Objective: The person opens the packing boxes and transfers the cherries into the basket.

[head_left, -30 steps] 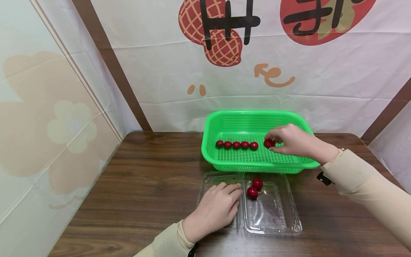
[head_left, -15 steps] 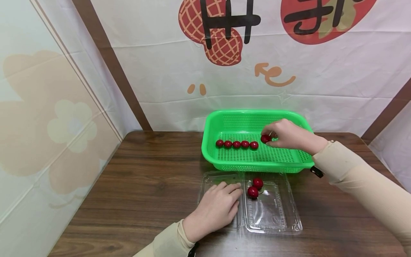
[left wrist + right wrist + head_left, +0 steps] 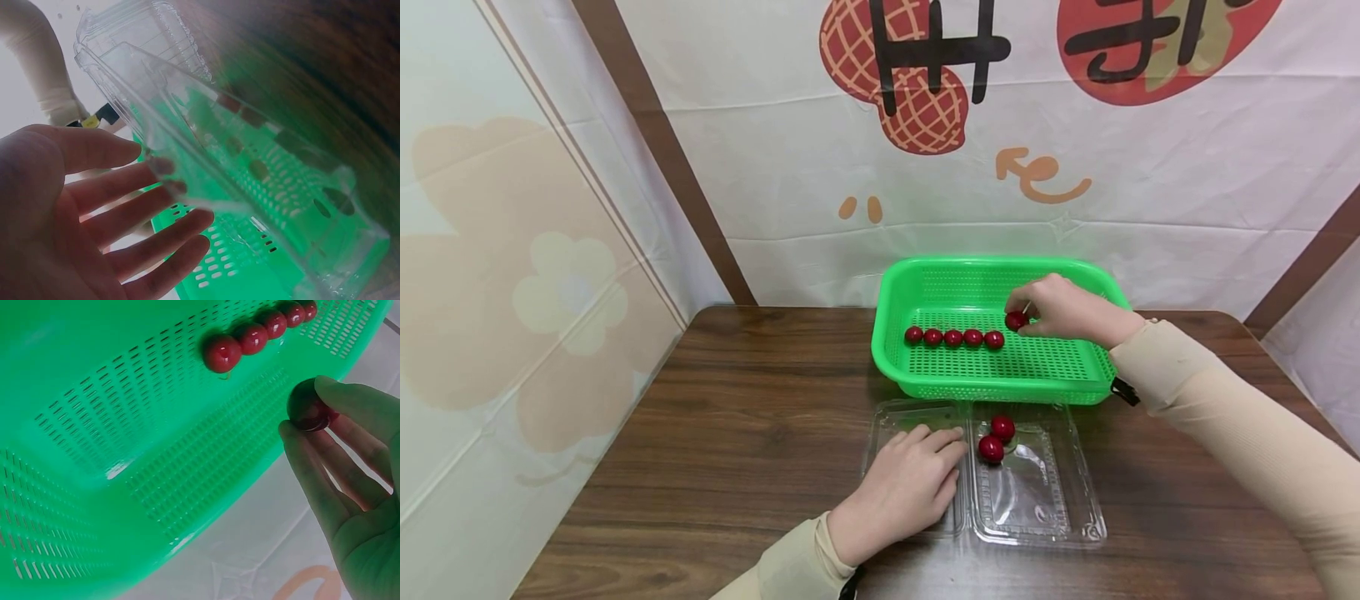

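Note:
My right hand [image 3: 1071, 311] pinches a dark red cherry [image 3: 307, 405] between thumb and fingertips, held over the right half of the green basket [image 3: 917, 387]. Inside that basket, several cherries [image 3: 953, 338] lie in a straight row to the left of the hand. My left hand [image 3: 901, 483] rests on the left half of a clear plastic clamshell box [image 3: 1026, 508]; in the left wrist view its fingers are loosely extended, with fingertips at the plastic edge. Two cherries [image 3: 991, 449] lie near the back left of the box's right half.
Everything stands on a brown wooden table [image 3: 730, 433]. The basket is at the back, close to a printed cloth wall [image 3: 775, 167], and the clamshell box lies flat in front of it. Another cloth wall [image 3: 490, 292] borders the left side.
My right hand has moved left and slightly back, carrying the pinched cherry up toward the right end of the row. My left hand and the clamshell box have stayed in place.

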A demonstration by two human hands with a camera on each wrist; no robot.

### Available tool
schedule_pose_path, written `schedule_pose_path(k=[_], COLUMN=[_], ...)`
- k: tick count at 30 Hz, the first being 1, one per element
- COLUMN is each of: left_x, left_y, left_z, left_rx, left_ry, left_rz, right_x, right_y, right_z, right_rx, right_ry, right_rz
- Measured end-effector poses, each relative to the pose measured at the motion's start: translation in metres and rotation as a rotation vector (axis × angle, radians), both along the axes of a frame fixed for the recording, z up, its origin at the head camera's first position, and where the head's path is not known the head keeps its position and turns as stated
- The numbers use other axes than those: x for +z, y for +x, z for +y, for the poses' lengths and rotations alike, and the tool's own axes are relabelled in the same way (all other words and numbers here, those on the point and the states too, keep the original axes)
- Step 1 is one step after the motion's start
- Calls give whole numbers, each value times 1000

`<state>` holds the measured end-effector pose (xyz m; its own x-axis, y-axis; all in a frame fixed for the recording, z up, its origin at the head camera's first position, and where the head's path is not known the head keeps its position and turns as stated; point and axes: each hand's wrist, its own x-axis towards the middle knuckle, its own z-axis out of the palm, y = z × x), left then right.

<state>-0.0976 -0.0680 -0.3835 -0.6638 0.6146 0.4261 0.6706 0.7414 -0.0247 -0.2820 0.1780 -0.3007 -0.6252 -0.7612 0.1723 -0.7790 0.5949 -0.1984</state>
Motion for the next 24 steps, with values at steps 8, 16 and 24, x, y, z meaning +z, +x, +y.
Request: schedule_pose_path(k=[8, 16, 24], left_x=[0, 0, 1], left_y=[0, 0, 0], left_z=[-1, -2, -2], left_rx=[1, 0, 1], left_ry=[0, 1, -1], left_rz=[-4, -6, -6], right_x=[-6, -7, -8], right_y=[-12, -23, -32], right_z=[1, -1, -4], right_rx=[-44, -77, -122], right_ry=[31, 61, 85], right_rz=[-38, -88, -152])
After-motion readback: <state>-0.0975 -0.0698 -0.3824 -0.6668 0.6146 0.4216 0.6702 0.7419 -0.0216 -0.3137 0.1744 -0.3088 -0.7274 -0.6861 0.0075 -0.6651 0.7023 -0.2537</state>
